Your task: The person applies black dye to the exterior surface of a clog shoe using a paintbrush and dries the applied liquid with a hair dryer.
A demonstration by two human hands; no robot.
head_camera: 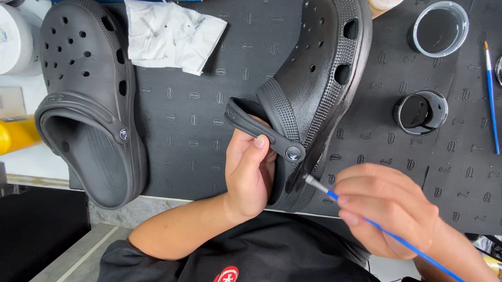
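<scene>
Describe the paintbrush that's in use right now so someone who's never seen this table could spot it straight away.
Start at the black mat and find the black clog tipped on its side, steadied by the left hand. The thin blue-handled brush is in the right hand, its tip touching the clog's heel edge. The two other blue brushes lie unheld at the mat's right side.

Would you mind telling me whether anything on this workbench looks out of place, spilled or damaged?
Only small things. A crumpled white tissue smudged with dark marks lies on the black mat beside the flat clog. The other clog is tipped on its side, but the left hand holds it there while the right hand applies a blue brush. Nothing looks spilled.
</scene>
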